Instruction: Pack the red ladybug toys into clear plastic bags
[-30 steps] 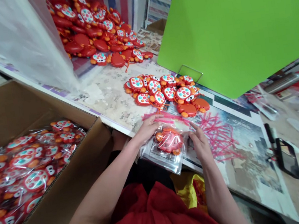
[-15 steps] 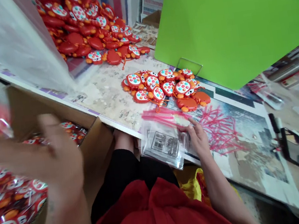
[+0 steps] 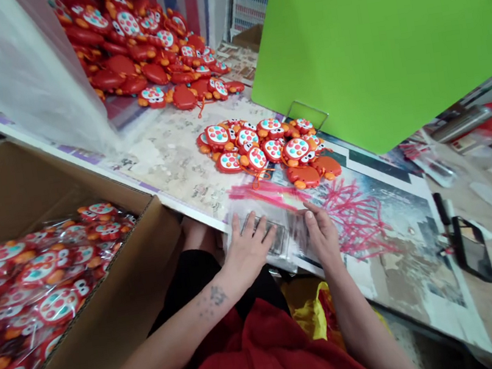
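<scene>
My left hand [image 3: 249, 249] lies flat with its fingers spread on a stack of clear plastic bags [image 3: 289, 249] at the table's front edge. Dark printing shows through beneath the fingers. At the right side of the stack, my right hand [image 3: 323, 231] has thumb and index finger close together at a bag's edge. Pink strips [image 3: 266, 194] lie just behind the bags, and a loose spread of thin pink ties [image 3: 359, 217] is to the right of my right hand. Farther back sits a cluster of red crab-like toys [image 3: 273, 149] with white, dotted faces.
A cardboard box [image 3: 143, 240] at left holds many bagged toys [image 3: 49, 263]. A large heap of toys [image 3: 129, 54] spills from a striped sack at the back. A green board [image 3: 372, 36] stands behind the table. A phone [image 3: 473, 249] lies at right.
My left hand has come from above the box, where a bagged toy was in the air beside it, to lie on the bags. My right hand has stayed at the bag's edge.
</scene>
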`<state>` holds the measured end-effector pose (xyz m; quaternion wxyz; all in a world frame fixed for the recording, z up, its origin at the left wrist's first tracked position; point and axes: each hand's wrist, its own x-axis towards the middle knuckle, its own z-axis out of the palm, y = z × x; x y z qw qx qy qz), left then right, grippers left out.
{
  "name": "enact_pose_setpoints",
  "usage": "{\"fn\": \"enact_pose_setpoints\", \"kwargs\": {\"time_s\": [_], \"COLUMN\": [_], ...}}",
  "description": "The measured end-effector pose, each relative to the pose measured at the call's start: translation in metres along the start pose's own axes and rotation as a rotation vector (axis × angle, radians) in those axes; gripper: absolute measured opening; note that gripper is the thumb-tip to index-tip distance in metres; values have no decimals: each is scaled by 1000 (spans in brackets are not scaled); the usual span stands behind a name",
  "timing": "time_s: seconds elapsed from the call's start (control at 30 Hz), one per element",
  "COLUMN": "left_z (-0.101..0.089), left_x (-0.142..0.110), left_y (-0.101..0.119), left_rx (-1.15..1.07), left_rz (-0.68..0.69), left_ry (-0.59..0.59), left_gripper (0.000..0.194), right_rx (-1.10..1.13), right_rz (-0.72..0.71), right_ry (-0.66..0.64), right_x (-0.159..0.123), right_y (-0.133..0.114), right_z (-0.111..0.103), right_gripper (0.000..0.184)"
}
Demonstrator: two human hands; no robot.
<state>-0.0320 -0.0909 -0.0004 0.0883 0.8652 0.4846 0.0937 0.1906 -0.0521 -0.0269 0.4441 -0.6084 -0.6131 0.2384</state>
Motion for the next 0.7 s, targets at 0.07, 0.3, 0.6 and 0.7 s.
{"fn": "enact_pose_setpoints", "kwargs": {"time_s": [0.07,0.3,0.6,0.7], "left_z": [-5,-15,-22,-18], "left_x": [7,21,45,66], "left_y": [-6,-6,4,2], "left_rx": [-30,-89,1,36], "left_rz": [-106,-170,-49,-61], "left_ry": [10,-86,23,74], "left_gripper": [78,102,57,31], "right_rx": [-61,-123,-122,-116], "right_rz": [-35,-164,-202,-242], "right_ry": [39,122,97,134], "right_x": [1,4,6,1], "right_y": [-1,-8,-3,-12], "right_z": [0,-2,0,0], "right_gripper": [44,39,36,31]}}
